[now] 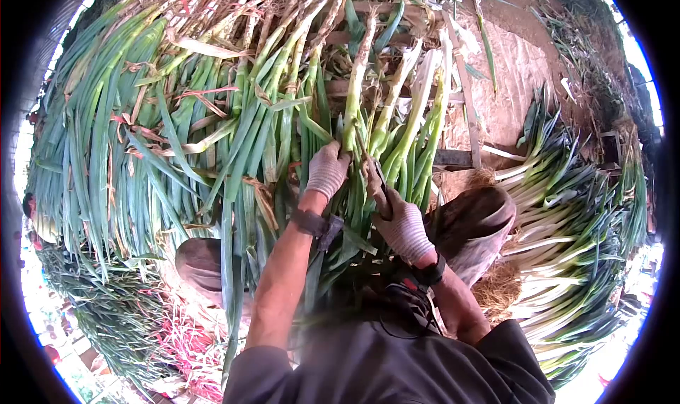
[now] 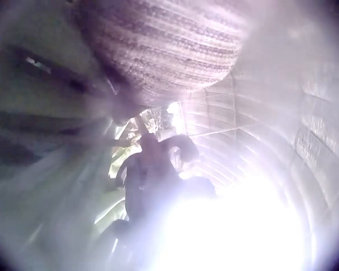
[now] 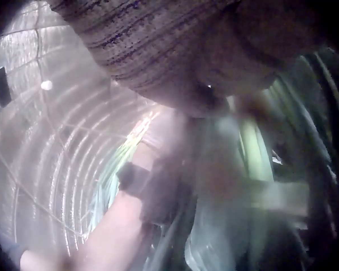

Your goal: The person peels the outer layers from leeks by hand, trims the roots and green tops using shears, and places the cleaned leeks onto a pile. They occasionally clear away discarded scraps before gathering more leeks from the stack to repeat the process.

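In the head view the gloved left hand point(image 1: 329, 169) grips a green onion stalk point(image 1: 352, 117) near the middle of the pile. Just right of it, the gloved right hand point(image 1: 402, 228) holds a knife point(image 1: 383, 191) by its handle, the dark blade pointing up along the stalks. A brownish dry leaf point(image 1: 372, 176) lies beside the blade. Striped glove fabric fills the top of the left wrist view at the left hand point(image 2: 164, 45) and of the right wrist view at the right hand point(image 3: 158, 53); the fingertips are hidden in both.
Long untrimmed stalks point(image 1: 106, 142) cover the left side, with a lower heap point(image 1: 106, 312) and pink ties point(image 1: 188, 347) below. Cleaned white-stemmed onions point(image 1: 559, 241) lie in a row at the right. Wooden slats point(image 1: 464, 99) stand behind; the person's knee point(image 1: 482, 223) is beside the right hand.
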The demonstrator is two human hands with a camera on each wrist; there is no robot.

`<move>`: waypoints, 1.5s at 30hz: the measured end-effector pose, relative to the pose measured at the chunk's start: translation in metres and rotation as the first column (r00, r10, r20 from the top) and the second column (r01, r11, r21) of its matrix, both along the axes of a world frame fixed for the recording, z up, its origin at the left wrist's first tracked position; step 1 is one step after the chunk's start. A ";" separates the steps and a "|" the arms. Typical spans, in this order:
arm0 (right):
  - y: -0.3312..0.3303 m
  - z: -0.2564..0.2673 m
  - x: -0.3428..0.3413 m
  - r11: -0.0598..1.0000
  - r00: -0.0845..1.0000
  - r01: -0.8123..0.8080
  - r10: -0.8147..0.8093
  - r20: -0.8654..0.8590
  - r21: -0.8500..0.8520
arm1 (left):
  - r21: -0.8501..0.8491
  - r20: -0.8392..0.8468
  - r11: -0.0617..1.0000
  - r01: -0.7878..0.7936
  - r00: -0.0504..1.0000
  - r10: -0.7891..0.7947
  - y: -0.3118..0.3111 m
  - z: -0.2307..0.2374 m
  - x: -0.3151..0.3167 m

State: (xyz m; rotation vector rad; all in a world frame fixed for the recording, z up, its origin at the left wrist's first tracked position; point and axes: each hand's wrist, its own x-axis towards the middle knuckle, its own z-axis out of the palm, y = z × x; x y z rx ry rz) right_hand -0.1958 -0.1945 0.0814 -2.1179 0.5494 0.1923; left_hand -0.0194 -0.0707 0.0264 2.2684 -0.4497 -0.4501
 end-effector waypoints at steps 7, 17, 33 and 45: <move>-0.001 -0.001 0.025 0.998 0.998 0.006 -0.003 0.059 -0.057 | -0.012 0.026 1.000 -0.012 1.000 0.012 0.001 -0.007 0.005; -0.030 -0.009 0.087 0.985 1.000 0.028 -0.027 0.004 -0.168 | -0.108 -0.014 0.994 -0.007 1.000 0.005 0.003 -0.022 0.004; -0.105 -0.032 0.223 0.927 0.989 0.146 -0.127 0.077 -0.345 | -0.385 -0.274 0.922 -0.029 0.958 -0.084 0.012 -0.007 0.002; -0.115 -0.006 0.162 0.995 0.997 0.022 -0.016 0.071 -0.092 | -0.206 -0.031 0.979 0.010 0.999 -0.017 -0.003 0.004 -0.011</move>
